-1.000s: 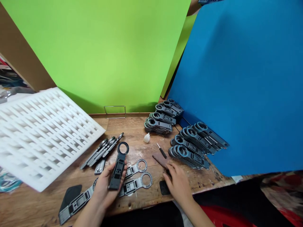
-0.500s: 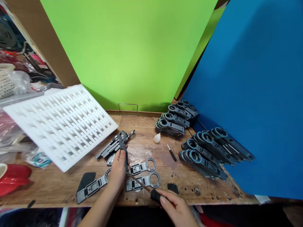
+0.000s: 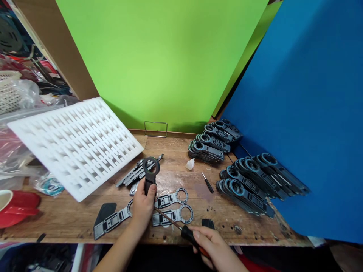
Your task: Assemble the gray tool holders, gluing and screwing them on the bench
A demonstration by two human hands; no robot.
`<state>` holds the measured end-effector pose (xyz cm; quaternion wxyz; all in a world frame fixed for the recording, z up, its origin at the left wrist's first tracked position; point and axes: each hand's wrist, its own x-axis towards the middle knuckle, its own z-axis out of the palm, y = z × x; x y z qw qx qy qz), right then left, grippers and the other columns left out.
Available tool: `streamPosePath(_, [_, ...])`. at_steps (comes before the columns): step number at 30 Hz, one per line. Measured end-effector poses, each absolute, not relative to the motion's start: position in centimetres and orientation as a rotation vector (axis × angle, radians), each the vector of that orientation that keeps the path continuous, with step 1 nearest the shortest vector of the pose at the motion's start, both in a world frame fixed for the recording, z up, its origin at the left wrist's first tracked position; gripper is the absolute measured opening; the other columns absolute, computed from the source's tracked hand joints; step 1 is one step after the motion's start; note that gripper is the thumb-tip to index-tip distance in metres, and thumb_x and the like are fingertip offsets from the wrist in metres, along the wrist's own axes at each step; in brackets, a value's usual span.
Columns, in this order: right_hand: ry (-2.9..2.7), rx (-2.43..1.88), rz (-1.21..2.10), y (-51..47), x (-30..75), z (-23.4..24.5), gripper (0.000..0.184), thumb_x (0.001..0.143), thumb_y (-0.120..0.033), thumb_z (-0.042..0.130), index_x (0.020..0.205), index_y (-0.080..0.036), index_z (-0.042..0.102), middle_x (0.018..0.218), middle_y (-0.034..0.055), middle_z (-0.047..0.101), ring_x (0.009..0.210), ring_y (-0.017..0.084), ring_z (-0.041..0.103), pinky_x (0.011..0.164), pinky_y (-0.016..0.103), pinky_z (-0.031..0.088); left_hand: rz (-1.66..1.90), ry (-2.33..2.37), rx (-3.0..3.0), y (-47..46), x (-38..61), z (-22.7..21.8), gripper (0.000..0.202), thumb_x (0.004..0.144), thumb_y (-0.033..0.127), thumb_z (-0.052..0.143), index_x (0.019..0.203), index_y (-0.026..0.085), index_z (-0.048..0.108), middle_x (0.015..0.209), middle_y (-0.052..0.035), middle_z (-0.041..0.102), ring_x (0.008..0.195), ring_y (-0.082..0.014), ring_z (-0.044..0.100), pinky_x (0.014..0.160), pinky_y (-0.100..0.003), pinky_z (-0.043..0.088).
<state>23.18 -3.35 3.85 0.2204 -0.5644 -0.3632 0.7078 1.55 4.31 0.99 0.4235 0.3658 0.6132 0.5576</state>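
Observation:
My left hand [image 3: 144, 204] is closed round the lower part of a dark ring-ended plastic piece [image 3: 151, 170], its ring pointing up and away from me. A long screwdriver [image 3: 187, 233] with a black handle is gripped in my right hand [image 3: 211, 245]. Its shaft slants up and left, and the tip ends close to my left hand; whether it touches the held piece is hidden. On the bench beneath lie grey ring-ended pieces [image 3: 173, 215], one of them left of my left wrist. Behind my left hand rests a small heap of similar pieces [image 3: 133, 174].
Stacks of dark ring-ended pieces [image 3: 244, 196] stand at the right, with more stacks [image 3: 210, 149] farther back. A small screwdriver [image 3: 207, 183] and a white nozzle-tipped bottle [image 3: 190, 164] lie mid-bench. A white slotted panel [image 3: 76, 145] leans at the left near a red cup [image 3: 19, 207].
The piece in my left hand has turned so that its ring faces me more fully. My right hand still holds the screwdriver in nearly the same place. The whole view has shifted slightly.

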Motion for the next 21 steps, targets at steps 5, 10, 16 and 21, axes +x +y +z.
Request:
streamPosePath(5, [-0.699, -1.368, 2.299, -3.2, 23.5, 4.3, 0.039, 0.074, -0.050, 0.057, 0.086, -0.013, 0.061, 0.063, 0.0004, 0.057, 0.031, 0.000, 0.026, 0.033, 0.015, 0.010, 1.388, 1.531, 1.299, 3.5, 1.4, 1.2, 0.042, 0.072, 0.041, 0.066, 0.106, 0.019, 0.061, 0.102, -0.0078, 0.066, 0.099, -0.0287, 0.056, 0.090, -0.034, 0.039])
streamPosePath(10, [-1.124, -1.452, 2.143, -3.3, 22.7, 3.7, 0.055, 0.071, -0.065, 0.057, 0.091, -0.014, 0.062, 0.055, -0.0045, 0.048, 0.034, 0.002, 0.025, 0.035, 0.017, 0.014, 1.368, 1.563, 1.203, 3.2, 1.2, 1.0, 0.045, 0.066, 0.045, 0.069, 0.102, 0.019, 0.063, 0.097, -0.0083, 0.067, 0.097, -0.0314, 0.057, 0.088, -0.037, 0.041])
streamPosePath(16, [-1.590, -1.501, 1.776, -3.5, 21.6, 3.2, 0.058, 0.082, -0.067, 0.042, 0.092, -0.015, 0.067, 0.054, -0.0033, 0.046, 0.049, 0.009, 0.039, 0.048, 0.020, 0.031, 1.463, 1.551, 1.106, 3.3, 0.7, 1.5, 0.044, 0.059, 0.045, 0.072, 0.096, 0.021, 0.064, 0.087, -0.0054, 0.067, 0.087, -0.0286, 0.059, 0.082, -0.033, 0.042])
streamPosePath(21, [-1.685, -1.469, 1.553, -3.5, 20.9, 4.0, 0.050, 0.084, -0.059, 0.043, 0.103, -0.021, 0.070, 0.074, 0.0038, 0.066, 0.074, 0.020, 0.058, 0.076, 0.029, 0.046, 1.457, 1.565, 1.202, 3.4, 0.3, 0.9, 0.040, 0.064, 0.047, 0.068, 0.093, 0.020, 0.062, 0.079, -0.0035, 0.066, 0.076, -0.0255, 0.058, 0.074, -0.031, 0.042])
